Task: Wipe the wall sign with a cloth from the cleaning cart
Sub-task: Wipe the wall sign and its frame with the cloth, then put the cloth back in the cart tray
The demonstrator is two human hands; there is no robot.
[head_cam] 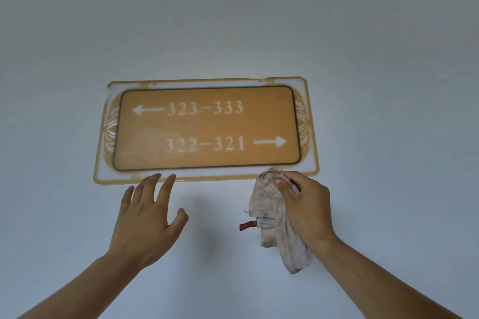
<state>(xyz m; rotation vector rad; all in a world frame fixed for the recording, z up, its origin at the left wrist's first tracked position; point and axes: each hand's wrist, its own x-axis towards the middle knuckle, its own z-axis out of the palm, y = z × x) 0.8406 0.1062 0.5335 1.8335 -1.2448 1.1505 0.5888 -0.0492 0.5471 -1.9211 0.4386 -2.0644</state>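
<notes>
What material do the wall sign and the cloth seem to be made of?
The wall sign: probably rigid plastic or acrylic, with a smooth orange panel, printed white numbers and a pale, gold-trimmed border. The material is not certain.
The cloth, gripped in the right hand: a soft beige terry-like fabric. It hangs in limp folds, looks stained, and has a sewn red tag.

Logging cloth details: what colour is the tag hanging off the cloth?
Red, on the beige cloth in the right hand; tag clearest in the head view.

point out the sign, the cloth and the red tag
sign (pixel 207 127), head view, middle of its orange panel
cloth (pixel 269 197), head view, upper fold beside the right hand's thumb
red tag (pixel 247 226), head view, middle of the strip
</notes>
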